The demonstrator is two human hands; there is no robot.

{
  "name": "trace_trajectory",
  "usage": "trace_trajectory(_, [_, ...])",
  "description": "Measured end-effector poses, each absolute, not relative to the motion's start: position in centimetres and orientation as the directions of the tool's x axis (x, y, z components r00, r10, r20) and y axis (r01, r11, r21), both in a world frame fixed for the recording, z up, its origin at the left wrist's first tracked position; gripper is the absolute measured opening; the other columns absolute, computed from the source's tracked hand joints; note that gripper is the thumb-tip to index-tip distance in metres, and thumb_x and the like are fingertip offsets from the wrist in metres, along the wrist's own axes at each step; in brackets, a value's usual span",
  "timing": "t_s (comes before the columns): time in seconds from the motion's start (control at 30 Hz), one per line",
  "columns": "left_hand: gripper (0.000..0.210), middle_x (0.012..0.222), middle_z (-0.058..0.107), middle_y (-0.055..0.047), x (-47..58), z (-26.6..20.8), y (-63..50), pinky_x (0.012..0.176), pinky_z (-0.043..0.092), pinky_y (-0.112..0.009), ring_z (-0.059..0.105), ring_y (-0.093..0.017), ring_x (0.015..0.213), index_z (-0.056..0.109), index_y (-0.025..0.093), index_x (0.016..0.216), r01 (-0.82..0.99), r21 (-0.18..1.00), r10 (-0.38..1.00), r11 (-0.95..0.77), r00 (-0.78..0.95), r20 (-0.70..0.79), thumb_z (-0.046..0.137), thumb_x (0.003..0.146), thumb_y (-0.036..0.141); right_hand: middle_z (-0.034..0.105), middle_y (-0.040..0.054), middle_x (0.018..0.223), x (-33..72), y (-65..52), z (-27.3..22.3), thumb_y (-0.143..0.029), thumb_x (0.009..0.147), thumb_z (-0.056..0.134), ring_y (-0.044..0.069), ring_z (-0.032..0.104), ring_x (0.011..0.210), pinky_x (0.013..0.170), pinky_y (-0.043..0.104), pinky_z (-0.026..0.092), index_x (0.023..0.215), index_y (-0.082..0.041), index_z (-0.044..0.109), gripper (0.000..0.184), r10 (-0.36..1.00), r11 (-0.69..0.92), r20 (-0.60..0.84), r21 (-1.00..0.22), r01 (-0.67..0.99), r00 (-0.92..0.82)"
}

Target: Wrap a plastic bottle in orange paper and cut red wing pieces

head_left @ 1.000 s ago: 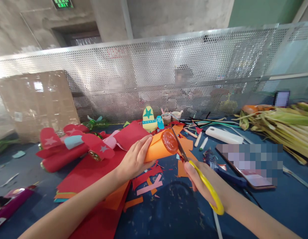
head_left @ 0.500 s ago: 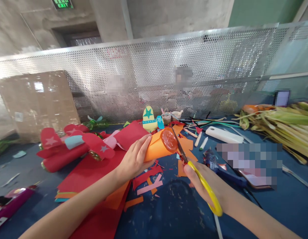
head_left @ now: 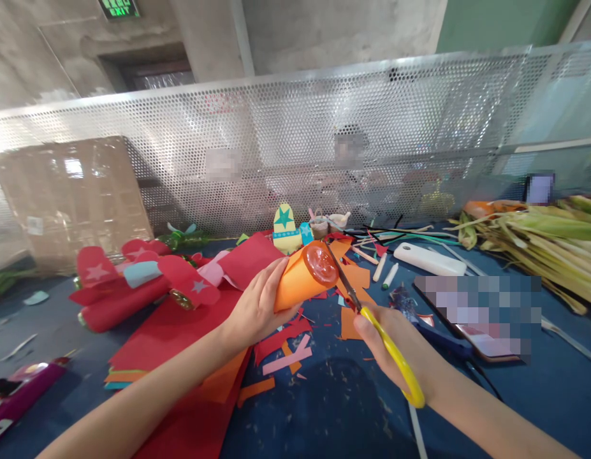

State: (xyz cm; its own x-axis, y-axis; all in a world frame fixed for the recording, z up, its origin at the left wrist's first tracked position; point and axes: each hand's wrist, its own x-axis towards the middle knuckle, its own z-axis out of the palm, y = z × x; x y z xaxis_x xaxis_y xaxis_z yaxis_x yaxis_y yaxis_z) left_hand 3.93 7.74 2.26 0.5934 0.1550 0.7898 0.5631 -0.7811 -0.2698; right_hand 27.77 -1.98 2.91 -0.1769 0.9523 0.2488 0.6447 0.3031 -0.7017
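Note:
My left hand is wrapped round an orange paper-covered cylinder, tilted with its shiny end facing up and right. That end looks like the clear base of a plastic bottle, tinted orange. In my right hand is a pair of scissors with yellow handles. Their dark blades point up and left, close beside the cylinder's end; whether they touch it I cannot tell. Red, pink and orange paper scraps lie below the hands. Sheets of red paper are under my left forearm.
A red paper plane stands at left, near a purple tool. On the right are a phone, a blue glue gun, a white handle-shaped object and corn husks. A perforated metal screen closes the back.
The orange cylinder has turned slightly in my left hand, its shiny end shifting a little left and up. The scissors stay beside it in my right hand.

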Motion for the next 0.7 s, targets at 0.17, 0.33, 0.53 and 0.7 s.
trace_trajectory(0.17, [0.082, 0.125, 0.056, -0.025, 4.2, 2.5, 7.7, 0.089, 0.056, -0.047, 0.059, -0.034, 0.114, 0.018, 0.01, 0.147, 0.514, -0.132, 0.22, -0.848, 0.568, 0.793, 0.065, 0.083, 0.029, 0.036, -0.0038, 0.052, 28.4, -1.7, 3.1, -0.071, 0.089, 0.023, 0.012, 0.033, 0.045, 0.045, 0.027, 0.024, 0.061, -0.025, 0.03, 0.054, 0.937, 0.336, 0.301, -0.64, 0.691, -0.178])
trace_trajectory(0.33, [0.083, 0.127, 0.056, -0.023, 3.7, 2.6, 7.9, 0.085, 0.058, -0.047, 0.062, -0.033, 0.111, 0.017, 0.015, 0.147, 0.486, -0.013, 0.293, -0.874, 0.548, 0.783, 0.065, 0.083, 0.036, 0.039, -0.0038, 0.051, 29.2, -1.5, 3.6, -0.074, 0.086, 0.028, 0.011, 0.033, 0.043, 0.044, 0.026, 0.023, 0.061, -0.025, 0.033, 0.055, 0.943, 0.327, 0.265, -0.63, 0.704, -0.2])
trace_trajectory(0.53, [0.087, 0.126, 0.057, -0.021, 3.0, 2.7, 8.3, 0.085, 0.058, -0.045, 0.064, -0.032, 0.108, 0.019, 0.017, 0.147, 0.429, 0.109, 0.366, -0.897, 0.58, 0.728, 0.07, 0.079, 0.037, 0.05, 0.0019, 0.061, 30.2, -1.5, 4.3, -0.079, 0.082, 0.022, 0.016, 0.044, 0.049, 0.048, 0.029, 0.03, 0.07, -0.023, 0.042, 0.061, 0.942, 0.335, 0.169, -0.557, 0.76, -0.291])
trace_trajectory(0.7, [0.084, 0.126, 0.057, -0.022, 3.1, 2.7, 8.3, 0.085, 0.058, -0.047, 0.063, -0.034, 0.11, 0.019, 0.017, 0.147, 0.372, 0.069, 0.303, -0.926, 0.619, 0.724, 0.066, 0.081, 0.038, 0.056, 0.0066, 0.076, 30.5, -1.7, 4.3, -0.077, 0.086, 0.01, 0.019, 0.05, 0.061, 0.059, 0.033, 0.038, 0.081, -0.021, 0.047, 0.067, 0.903, 0.417, 0.16, -0.55, 0.724, -0.399])
